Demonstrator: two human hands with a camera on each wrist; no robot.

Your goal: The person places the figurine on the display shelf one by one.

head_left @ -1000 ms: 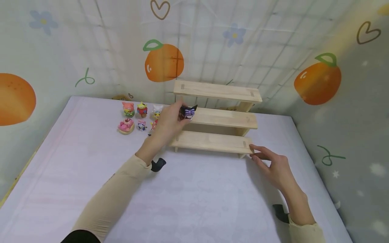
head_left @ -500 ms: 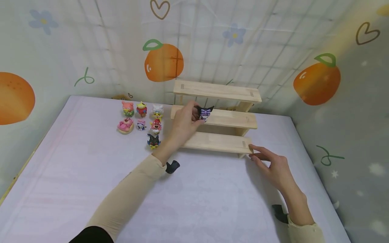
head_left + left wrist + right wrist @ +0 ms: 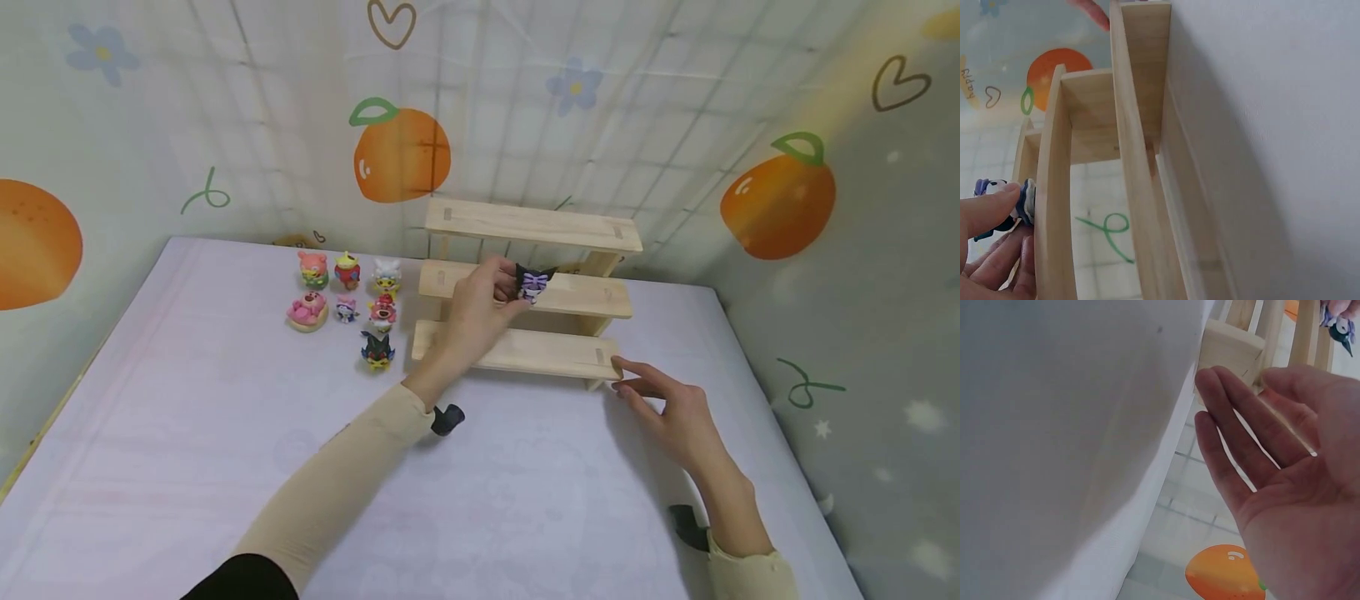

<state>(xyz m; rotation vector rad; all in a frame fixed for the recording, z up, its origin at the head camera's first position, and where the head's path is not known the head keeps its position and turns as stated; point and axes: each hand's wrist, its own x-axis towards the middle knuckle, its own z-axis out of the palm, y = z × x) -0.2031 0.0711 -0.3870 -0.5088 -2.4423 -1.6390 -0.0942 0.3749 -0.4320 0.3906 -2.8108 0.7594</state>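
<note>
In the head view my left hand [image 3: 480, 312] pinches a small figurine [image 3: 533, 283] with black pointed ears and a purple bow. It is held upright at the middle tier of a three-tier wooden display stand [image 3: 551, 218]. The left wrist view has the figurine [image 3: 1025, 201] between thumb and fingers, its base against the middle board's edge or very close to it. My right hand [image 3: 671, 412] touches the right end of the bottom tier with fingers mostly straight. Those extended fingers [image 3: 1254, 428] also appear in the right wrist view, beside the stand's end.
Several figurines are grouped left of the stand, among them a pink one on a round base [image 3: 307, 310] and a black-eared one [image 3: 377, 352]. A white cloth [image 3: 480, 508] covers the table. A printed curtain [image 3: 510, 125] hangs close behind the stand.
My left hand has carried the black-eared figurine rightward along the middle tier, uncovering the figurines at the left. The right hand has stayed at the bottom tier's end.
</note>
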